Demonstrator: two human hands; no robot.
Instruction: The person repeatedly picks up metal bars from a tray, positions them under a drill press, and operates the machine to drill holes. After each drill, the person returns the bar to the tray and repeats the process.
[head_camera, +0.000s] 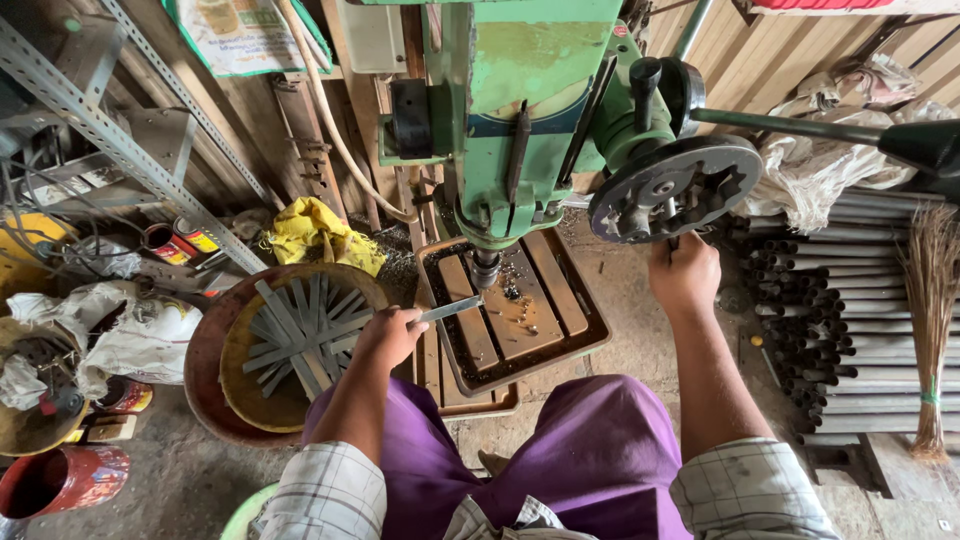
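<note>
Centre of frame: green drill press (520, 110), its top cut off by the upper edge. The chuck (485, 268) hangs over a slotted drill table (560, 300) littered with metal chips.

Left hand (388, 335), just left of the table: fingers curled shut, pinching the near end of a flat metal strip (452, 309). The strip runs up and right, its far end under the chuck. Whether the bit touches the strip cannot be made out; the bit itself is too small and dark to see.

Right hand (684, 275), right of centre: closed in a fist around a feed handle. The handle is almost wholly hidden inside the fist, under the dark round hub (675, 187). Another lever arm (800, 127) runs from the hub to the right edge, its knob partly cut off.

Lower left: a shallow round pan (225, 400) holding a heap of like flat strips (300, 335), crossed over one another. The left wrist overlaps the pan's right rim.

Right side: stacked metal tubes (810, 310), ends facing the camera, and a broom (932, 300).

Upper left: angle-iron bars (110, 140), yellow cloth (320, 232), cans and sacks, jumbled and hard to sort.

Bottom: purple-clad knees and checked sleeves, cut off by the lower edge.
</note>
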